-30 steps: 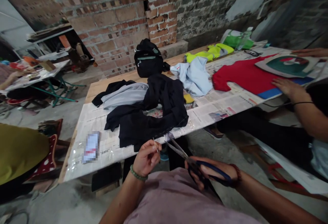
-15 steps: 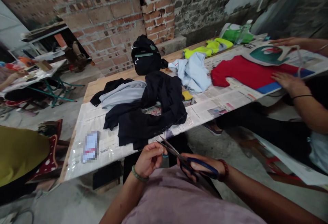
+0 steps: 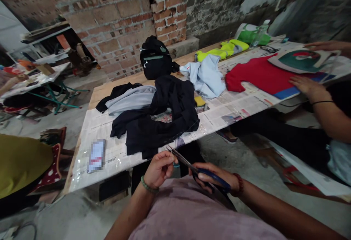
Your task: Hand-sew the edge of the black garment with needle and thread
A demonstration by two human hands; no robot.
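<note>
My right hand (image 3: 212, 176) grips a pair of scissors (image 3: 184, 160) with dark blue handles. Their blades point up and left, slightly apart at the tips, just above my left fingertips. My left hand (image 3: 161, 167) is closed in a pinch, thumb against forefinger; what lies between them is too small to make out. A small teal-blue thing (image 3: 176, 165) shows by those fingertips. Just beyond both hands, a dark garment (image 3: 175, 123) lies bunched at the table's near edge, with a light grey cloth (image 3: 131, 100) beside it.
The newspaper-covered table (image 3: 211, 124) carries a phone (image 3: 96, 156), a black backpack (image 3: 155, 59), a light blue garment (image 3: 204, 75) and a yellow sponge-like piece (image 3: 199, 101). At right, a co-worker's hands are at an iron (image 3: 294, 60) and a red garment (image 3: 252, 72). Another person sits at left.
The scissors have shifted slightly left over my left fingertips, and their blades are closer together. My left hand stays pinched. The co-worker's iron has moved slightly right and down.
</note>
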